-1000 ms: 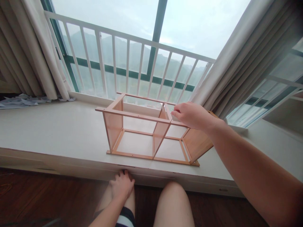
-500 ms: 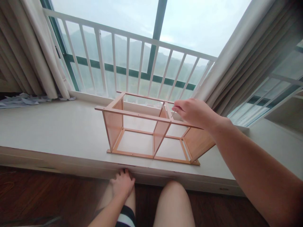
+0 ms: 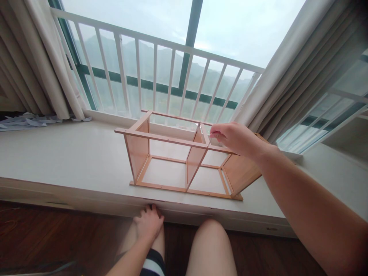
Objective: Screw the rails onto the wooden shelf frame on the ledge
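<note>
Right hand [image 3: 230,137], right of centre, is pinching a slim rod-like tool [image 3: 209,141] between thumb and fingertips; grip is closed, type of tool is too small to tell. Its lower end is pointing down at the upper front rail of the wooden frame [image 3: 161,137], close to where the middle panel [image 3: 196,159] is meeting it; contact is hard to confirm. Fingertip pinch is probably suiting something this thin, better than a full fist. Frame is sitting mid-picture on the white ledge [image 3: 71,161], its lower rails lying flat, so the ledge is likely giving it steady support and leaving the upper rail exposed to the hand. Forearm is coming in from lower right, partly covering the right end panel [image 3: 240,172]. Left hand [image 3: 149,224], bottom centre-left, is resting on the left knee, fingers loose, gripping nothing visible, seemingly just bracing the body.
</note>
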Action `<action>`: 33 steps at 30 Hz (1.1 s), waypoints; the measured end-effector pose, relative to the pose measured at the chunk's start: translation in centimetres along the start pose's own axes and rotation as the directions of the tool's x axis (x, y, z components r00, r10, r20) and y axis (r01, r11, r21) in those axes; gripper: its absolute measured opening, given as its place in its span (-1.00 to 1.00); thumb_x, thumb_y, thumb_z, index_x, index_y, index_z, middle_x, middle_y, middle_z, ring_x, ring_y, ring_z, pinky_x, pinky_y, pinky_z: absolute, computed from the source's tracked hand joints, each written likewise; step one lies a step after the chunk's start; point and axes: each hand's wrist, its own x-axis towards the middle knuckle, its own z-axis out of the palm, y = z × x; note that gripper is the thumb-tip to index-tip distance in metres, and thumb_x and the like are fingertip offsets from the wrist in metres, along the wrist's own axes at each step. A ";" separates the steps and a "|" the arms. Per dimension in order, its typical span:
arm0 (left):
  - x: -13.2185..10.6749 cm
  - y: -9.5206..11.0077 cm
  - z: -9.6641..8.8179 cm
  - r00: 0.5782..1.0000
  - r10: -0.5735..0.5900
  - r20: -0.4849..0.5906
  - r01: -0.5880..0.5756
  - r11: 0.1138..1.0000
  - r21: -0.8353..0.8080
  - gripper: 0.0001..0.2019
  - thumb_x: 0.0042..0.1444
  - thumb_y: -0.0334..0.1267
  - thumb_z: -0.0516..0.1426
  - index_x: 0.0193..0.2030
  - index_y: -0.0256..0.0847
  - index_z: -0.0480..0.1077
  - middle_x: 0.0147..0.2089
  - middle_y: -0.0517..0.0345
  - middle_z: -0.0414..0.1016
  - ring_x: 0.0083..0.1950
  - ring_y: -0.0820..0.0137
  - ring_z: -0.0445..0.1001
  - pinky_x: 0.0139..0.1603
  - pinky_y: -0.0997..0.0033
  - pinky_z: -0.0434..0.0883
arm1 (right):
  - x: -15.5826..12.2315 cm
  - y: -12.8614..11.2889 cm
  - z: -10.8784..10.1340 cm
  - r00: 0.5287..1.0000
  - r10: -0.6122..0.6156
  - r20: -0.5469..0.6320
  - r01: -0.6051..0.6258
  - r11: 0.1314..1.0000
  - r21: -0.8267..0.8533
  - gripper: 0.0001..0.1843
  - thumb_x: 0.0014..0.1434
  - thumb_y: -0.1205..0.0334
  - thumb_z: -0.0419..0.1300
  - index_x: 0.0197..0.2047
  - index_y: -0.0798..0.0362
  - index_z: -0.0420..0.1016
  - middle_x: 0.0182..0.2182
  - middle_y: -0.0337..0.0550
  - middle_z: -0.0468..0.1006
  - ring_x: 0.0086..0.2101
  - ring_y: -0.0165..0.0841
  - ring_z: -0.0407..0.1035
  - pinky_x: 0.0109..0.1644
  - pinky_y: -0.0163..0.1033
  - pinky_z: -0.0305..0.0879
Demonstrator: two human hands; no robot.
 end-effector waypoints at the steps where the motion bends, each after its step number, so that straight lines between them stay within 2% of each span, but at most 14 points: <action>1: 0.0 0.0 0.0 1.000 0.001 -0.002 -0.001 1.000 0.001 -0.55 0.10 -0.11 0.02 0.08 -0.29 0.37 0.02 -0.28 0.36 -0.01 -0.07 0.35 -0.08 -0.21 0.25 | 0.0 0.0 0.0 1.000 -0.001 -0.001 0.001 1.000 0.009 -0.75 0.28 0.17 -0.01 -0.32 0.00 0.45 -0.51 -0.22 0.45 -0.52 -0.41 0.19 -0.36 -0.32 0.05; 8: 0.0 0.0 0.4 1.000 0.003 -0.028 -0.003 1.000 -0.002 -0.53 0.09 -0.10 0.03 0.09 -0.30 0.35 0.01 -0.29 0.38 0.00 -0.09 0.35 -0.09 -0.22 0.24 | -0.2 0.2 0.4 0.999 -0.038 -0.029 0.041 0.994 0.099 -0.79 0.27 0.21 0.02 -0.30 0.00 0.46 -0.48 -0.23 0.48 -0.47 -0.41 0.27 -0.33 -0.32 0.06; 13: 0.0 0.0 0.3 1.000 0.005 0.001 -0.005 1.000 -0.009 -0.54 0.10 -0.10 0.02 0.09 -0.28 0.36 0.03 -0.31 0.38 0.00 -0.08 0.36 -0.07 -0.20 0.23 | -0.4 0.7 0.8 0.992 -0.099 -0.076 0.110 0.981 0.158 -0.77 0.29 0.21 0.03 -0.28 0.03 0.49 -0.42 -0.19 0.53 -0.42 -0.41 0.33 -0.31 -0.33 0.10; 17: 0.0 0.1 0.1 1.000 -0.012 0.009 0.012 1.000 0.009 -0.54 0.12 -0.10 0.02 0.10 -0.29 0.35 0.04 -0.31 0.37 0.00 -0.06 0.35 -0.06 -0.18 0.24 | -0.5 1.2 0.9 0.991 -0.123 -0.060 0.132 0.975 0.177 -0.74 0.30 0.20 0.01 -0.26 0.05 0.52 -0.41 -0.16 0.55 -0.42 -0.40 0.35 -0.29 -0.33 0.12; 23: 0.0 0.1 0.6 1.000 -0.010 -0.008 0.010 1.000 0.001 -0.53 0.11 -0.10 0.03 0.11 -0.29 0.35 0.04 -0.31 0.37 0.00 -0.07 0.35 -0.05 -0.19 0.22 | -0.3 1.0 0.3 0.997 -0.073 -0.024 0.074 0.995 0.064 -0.73 0.28 0.15 0.03 -0.31 0.00 0.53 -0.39 -0.17 0.56 -0.36 -0.35 0.36 -0.25 -0.30 0.11; 26: 0.0 0.1 0.6 1.000 -0.010 -0.013 0.010 1.000 0.001 -0.54 0.10 -0.09 0.03 0.09 -0.29 0.36 0.02 -0.29 0.38 -0.01 -0.06 0.35 -0.06 -0.20 0.22 | 0.0 0.4 0.0 1.000 -0.020 -0.013 0.020 1.000 -0.023 -0.71 0.25 0.13 0.03 -0.38 0.00 0.51 -0.46 -0.17 0.52 -0.38 -0.33 0.34 -0.29 -0.27 0.08; 30: -0.1 0.2 0.3 1.000 -0.011 -0.007 0.011 1.000 0.018 -0.53 0.11 -0.10 0.02 0.11 -0.29 0.35 0.04 -0.28 0.37 -0.01 -0.06 0.34 -0.07 -0.21 0.23 | 0.7 -0.4 0.0 0.997 0.079 -0.003 -0.079 0.993 -0.083 -0.61 0.22 0.06 0.03 -0.57 0.03 0.38 -0.61 -0.17 0.38 -0.50 -0.36 0.23 -0.39 -0.25 0.01; 33: -0.2 0.2 0.2 1.000 -0.008 -0.007 0.008 1.000 0.018 -0.52 0.11 -0.10 0.02 0.11 -0.31 0.35 0.03 -0.30 0.37 0.00 -0.07 0.34 -0.07 -0.21 0.23 | 1.2 -1.1 0.0 0.986 0.167 0.006 -0.166 0.981 -0.103 -0.58 0.19 0.08 0.02 -0.65 0.05 0.29 -0.63 -0.14 0.34 -0.54 -0.37 0.18 -0.43 -0.25 -0.02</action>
